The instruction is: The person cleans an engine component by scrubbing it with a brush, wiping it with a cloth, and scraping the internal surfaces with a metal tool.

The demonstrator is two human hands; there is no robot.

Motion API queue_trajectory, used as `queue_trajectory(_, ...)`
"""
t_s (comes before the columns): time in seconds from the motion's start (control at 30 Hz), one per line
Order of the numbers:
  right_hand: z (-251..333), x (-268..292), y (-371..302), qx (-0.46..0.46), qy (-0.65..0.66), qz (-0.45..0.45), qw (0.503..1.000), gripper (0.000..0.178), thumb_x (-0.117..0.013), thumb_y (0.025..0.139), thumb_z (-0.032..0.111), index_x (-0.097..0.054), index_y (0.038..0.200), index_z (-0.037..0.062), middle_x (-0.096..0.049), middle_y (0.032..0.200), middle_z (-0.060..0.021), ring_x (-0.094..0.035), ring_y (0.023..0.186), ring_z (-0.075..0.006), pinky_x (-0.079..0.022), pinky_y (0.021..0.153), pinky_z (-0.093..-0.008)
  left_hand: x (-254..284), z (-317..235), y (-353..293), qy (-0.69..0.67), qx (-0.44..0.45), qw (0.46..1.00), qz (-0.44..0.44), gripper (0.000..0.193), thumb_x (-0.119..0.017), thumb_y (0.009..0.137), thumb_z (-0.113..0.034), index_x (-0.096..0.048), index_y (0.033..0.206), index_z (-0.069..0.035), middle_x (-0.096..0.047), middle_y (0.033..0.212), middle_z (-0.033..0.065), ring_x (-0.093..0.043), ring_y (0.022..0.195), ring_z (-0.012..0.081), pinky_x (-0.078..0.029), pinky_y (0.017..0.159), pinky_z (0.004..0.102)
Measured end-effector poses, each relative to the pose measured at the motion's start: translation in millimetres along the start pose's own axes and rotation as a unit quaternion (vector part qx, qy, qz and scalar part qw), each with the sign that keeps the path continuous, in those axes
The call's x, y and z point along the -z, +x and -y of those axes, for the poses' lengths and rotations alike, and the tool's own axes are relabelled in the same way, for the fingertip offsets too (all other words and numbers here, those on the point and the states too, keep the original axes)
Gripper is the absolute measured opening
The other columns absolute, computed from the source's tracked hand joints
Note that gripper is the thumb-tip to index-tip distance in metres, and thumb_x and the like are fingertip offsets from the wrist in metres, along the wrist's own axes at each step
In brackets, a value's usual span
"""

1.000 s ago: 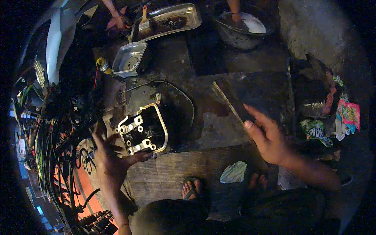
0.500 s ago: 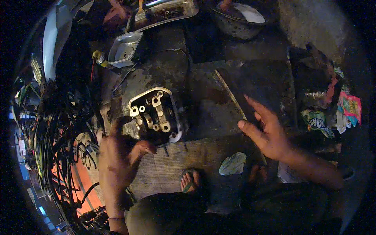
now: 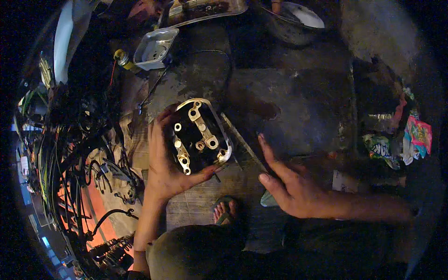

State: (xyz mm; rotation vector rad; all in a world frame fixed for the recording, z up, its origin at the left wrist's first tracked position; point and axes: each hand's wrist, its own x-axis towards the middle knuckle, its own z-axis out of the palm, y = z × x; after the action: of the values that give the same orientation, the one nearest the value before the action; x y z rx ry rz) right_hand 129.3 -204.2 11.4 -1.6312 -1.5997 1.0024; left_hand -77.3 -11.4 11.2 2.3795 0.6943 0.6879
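Note:
My left hand grips an engine cylinder head by its left and lower sides, with fingers and thumb wrapped round it. The head's pale metal rim and bolt bosses face up, round a dark hollow. In my right hand is a long, thin, flat bar, perhaps a file. Its edge is pale brown, and my index finger stretches along it. The bar's far end lies close to the right rim of the cylinder head; whether they touch I cannot tell.
A metal tray and a small square pan stand at the far side, with a bowl to their right. Wires and cables crowd the left. Colourful packets lie at right. My sandalled foot rests on cardboard.
My left hand has closed round the cylinder head, which now sits turned and slightly to the right in view. My right hand has brought the bar left and nearer to it.

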Motion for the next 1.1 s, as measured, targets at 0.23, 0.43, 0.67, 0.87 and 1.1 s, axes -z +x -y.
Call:
queue_trajectory(0.23, 23.7, 12.3, 45.2, -0.158, -0.004, 0.016, 0.987, 0.059, -0.044, 0.099, 0.015, -0.022, 0.151, -0.0013, -0.053, 0.128, -0.0346, -0.066, 0.096, -0.0427, -0.051, 0.085, -0.0445, -16.6, -12.6, -0.8, 0.089, 0.023, 0.995, -0.045, 0.082, -0.085, 0.061, -0.033, -0.043, 0.123, 0.001, -0.046, 0.129, 0.0260, -0.044, 0.117, 0.0436, -0.037, 0.098, 0.0506)
queue_trajectory(0.43, 31.1, 11.9, 16.7, -0.070, -0.055, 0.025, 0.996, 0.061, -0.046, 0.099, 0.016, -0.019, 0.151, -0.0010, -0.041, 0.141, -0.0330, -0.064, 0.098, -0.0443, -0.053, 0.086, -0.0442, -15.7, -13.5, -4.2, 0.086, 0.034, 0.992, -0.084, 0.085, -0.086, 0.060, -0.037, -0.043, 0.122, 0.002, -0.045, 0.130, 0.0255, -0.044, 0.113, 0.0428, -0.036, 0.097, 0.0514)
queue_trajectory(0.67, 28.9, 13.6, 28.8, 0.006, -0.069, -0.022, 0.997, 0.059, -0.046, 0.097, 0.009, -0.023, 0.149, -0.0052, -0.052, 0.128, -0.0307, -0.066, 0.083, -0.0385, -0.053, 0.076, -0.0420, -10.0, -14.4, -0.1, 0.061, 0.029, 0.996, -0.067, 0.102, -0.089, 0.051, -0.054, -0.043, 0.124, 0.001, -0.044, 0.132, 0.0241, -0.042, 0.117, 0.0435, -0.035, 0.097, 0.0524)
queue_trajectory(0.87, 51.0, 17.1, 63.8, -0.060, -0.054, 0.008, 0.997, 0.057, -0.044, 0.098, 0.009, -0.023, 0.149, -0.0052, -0.057, 0.124, -0.0307, -0.068, 0.082, -0.0393, -0.054, 0.074, -0.0427, -1.6, -16.4, -1.4, 0.083, 0.053, 0.993, -0.065, 0.099, -0.089, 0.051, -0.052, -0.045, 0.122, 0.002, -0.044, 0.132, 0.0232, -0.044, 0.113, 0.0423, -0.037, 0.096, 0.0527)
queue_trajectory(1.1, 45.4, 33.0, 0.5, 0.080, -0.333, 0.018, 0.939, 0.057, -0.046, 0.097, 0.009, -0.026, 0.149, -0.0051, -0.060, 0.120, -0.0297, -0.068, 0.094, -0.0292, -0.053, 0.082, -0.0341, 4.5, -2.9, -3.0, -0.013, 0.064, 0.998, -0.023, 0.106, -0.091, 0.048, -0.046, -0.044, 0.128, 0.003, -0.047, 0.133, 0.0215, -0.047, 0.117, 0.0392, -0.038, 0.101, 0.0476)
